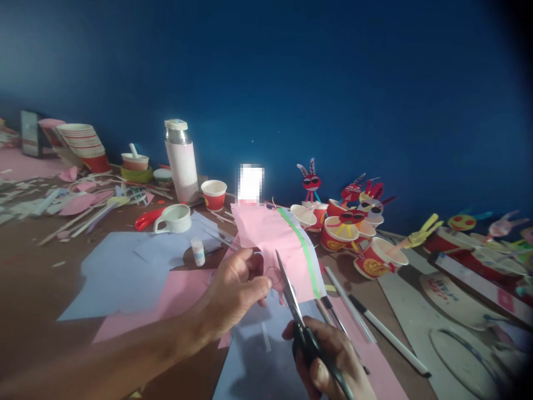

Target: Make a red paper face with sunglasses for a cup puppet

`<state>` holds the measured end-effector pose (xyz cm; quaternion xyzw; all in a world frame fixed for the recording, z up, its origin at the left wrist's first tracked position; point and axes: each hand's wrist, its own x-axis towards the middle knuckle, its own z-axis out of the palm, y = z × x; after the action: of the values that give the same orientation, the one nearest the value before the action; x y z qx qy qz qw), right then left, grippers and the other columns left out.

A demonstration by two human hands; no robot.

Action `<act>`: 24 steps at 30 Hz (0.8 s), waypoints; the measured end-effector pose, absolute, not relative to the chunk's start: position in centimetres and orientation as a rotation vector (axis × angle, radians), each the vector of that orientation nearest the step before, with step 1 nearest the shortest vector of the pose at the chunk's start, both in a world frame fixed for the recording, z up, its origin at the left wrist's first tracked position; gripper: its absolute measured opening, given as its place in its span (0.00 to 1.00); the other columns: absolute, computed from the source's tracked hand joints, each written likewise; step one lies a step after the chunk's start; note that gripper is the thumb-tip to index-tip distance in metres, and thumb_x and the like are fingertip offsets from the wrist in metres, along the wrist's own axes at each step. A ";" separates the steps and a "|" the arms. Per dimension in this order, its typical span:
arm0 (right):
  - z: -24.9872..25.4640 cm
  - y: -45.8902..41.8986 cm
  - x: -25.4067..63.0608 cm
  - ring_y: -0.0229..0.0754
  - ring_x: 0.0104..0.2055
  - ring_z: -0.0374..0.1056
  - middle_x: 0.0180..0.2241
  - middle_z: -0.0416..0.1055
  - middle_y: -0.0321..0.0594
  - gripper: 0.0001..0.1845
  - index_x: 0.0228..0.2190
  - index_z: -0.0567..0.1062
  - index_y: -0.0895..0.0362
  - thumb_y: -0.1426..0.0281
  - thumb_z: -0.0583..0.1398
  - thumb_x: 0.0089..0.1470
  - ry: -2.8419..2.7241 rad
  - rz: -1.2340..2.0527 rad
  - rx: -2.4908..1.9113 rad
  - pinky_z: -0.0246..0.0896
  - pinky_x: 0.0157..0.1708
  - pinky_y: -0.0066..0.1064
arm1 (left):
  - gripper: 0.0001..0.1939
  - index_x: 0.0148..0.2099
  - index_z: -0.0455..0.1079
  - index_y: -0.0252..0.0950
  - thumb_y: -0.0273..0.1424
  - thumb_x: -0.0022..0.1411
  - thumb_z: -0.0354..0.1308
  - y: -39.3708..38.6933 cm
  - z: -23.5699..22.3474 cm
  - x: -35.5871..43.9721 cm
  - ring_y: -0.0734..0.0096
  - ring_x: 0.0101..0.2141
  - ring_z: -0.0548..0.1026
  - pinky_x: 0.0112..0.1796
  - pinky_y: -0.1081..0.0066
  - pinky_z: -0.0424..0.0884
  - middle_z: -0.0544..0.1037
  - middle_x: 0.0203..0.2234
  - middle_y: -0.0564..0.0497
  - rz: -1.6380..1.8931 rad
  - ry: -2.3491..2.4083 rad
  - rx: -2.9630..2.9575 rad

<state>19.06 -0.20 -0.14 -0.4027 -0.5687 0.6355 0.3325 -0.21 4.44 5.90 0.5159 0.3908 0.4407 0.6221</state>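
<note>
My right hand (pixel 328 355) is closed around the black handles of a pair of scissors (pixel 295 303), whose blades point up and away from me. The blades lie over a pink sheet of paper (pixel 260 228), close to a round outline drawn near its lower edge. Along the sheet's right side runs a green strip (pixel 306 250) with pale paper beyond it. At the sheet's lower left edge my left hand (pixel 239 283) is closed, thumb against bent fingers, pinching the paper. Its inner fingertips are partly hidden. Blue paper (pixel 266 344) lies below both hands.
Decorated paper cups (pixel 339 233) with paper figures stand at the right. A marker (pixel 391 336) and clear straws lie beside my right hand. A white thermos (pixel 182 164), white mug (pixel 175 219), small glue bottle (pixel 198 253) and stacked cups (pixel 85 145) are at the left among paper scraps.
</note>
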 end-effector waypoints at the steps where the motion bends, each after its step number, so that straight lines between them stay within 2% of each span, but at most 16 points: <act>1: -0.1 -0.2 19.1 0.30 0.15 0.52 0.15 0.60 0.31 0.34 0.34 0.70 0.60 0.42 0.60 0.41 -1.484 1.668 -1.054 0.48 0.16 0.23 | 0.09 0.39 0.63 0.33 0.25 0.52 0.53 4.4 6.0 -0.2 0.75 0.24 0.68 0.27 0.71 0.66 0.72 0.28 0.52 1.010 0.893 1.187; 18: 0.9 -0.3 18.9 0.28 0.14 0.51 0.14 0.60 0.30 0.35 0.33 0.71 0.62 0.42 0.60 0.40 -1.475 1.649 -1.099 0.46 0.15 0.23 | 0.07 0.34 0.62 0.33 0.26 0.51 0.54 4.5 6.4 -0.4 0.75 0.22 0.70 0.27 0.72 0.66 0.73 0.24 0.53 0.982 0.941 1.143; 24: 0.9 -0.3 18.9 0.28 0.14 0.51 0.15 0.59 0.30 0.33 0.32 0.71 0.61 0.43 0.62 0.39 -1.453 1.654 -1.117 0.46 0.15 0.23 | 0.04 0.31 0.64 0.34 0.23 0.50 0.54 4.5 7.0 -0.6 0.74 0.22 0.71 0.27 0.73 0.66 0.70 0.19 0.56 0.975 0.895 1.117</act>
<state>18.93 -0.28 0.93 -0.4270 -0.5555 0.6326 0.3301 -0.60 4.51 6.98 0.4911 0.3937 0.4289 0.6480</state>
